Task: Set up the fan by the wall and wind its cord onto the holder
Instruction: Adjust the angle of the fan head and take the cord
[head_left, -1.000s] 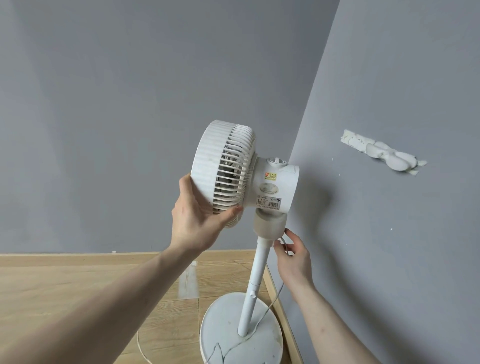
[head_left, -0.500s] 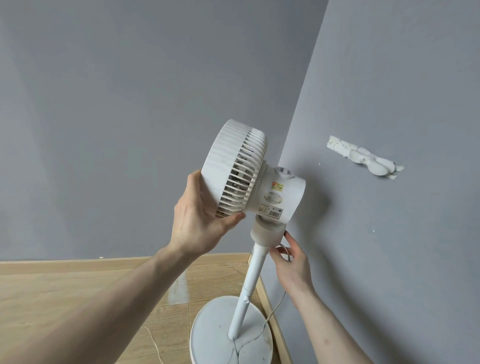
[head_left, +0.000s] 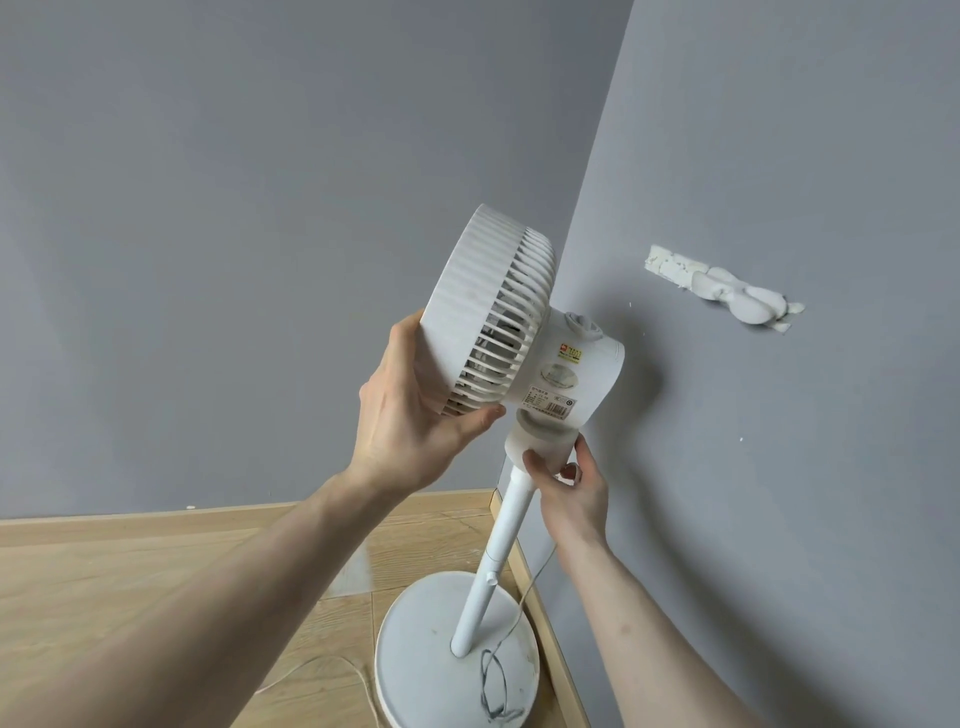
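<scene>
Tilted further back since the earlier frame, the white fan (head_left: 519, 338) is held in the room corner, its round base (head_left: 415, 670) on the floor. Its ribbed head is cupped by the left hand (head_left: 410, 410); the neck is pinched by the right hand (head_left: 571, 483). A thin cord (head_left: 524, 597) is left trailing loosely.

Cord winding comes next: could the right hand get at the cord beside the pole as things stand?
Probably yes. The right hand grips the fan's neck, and the cord hangs just below its wrist beside the pole, with nothing between; it must let go first.
</scene>
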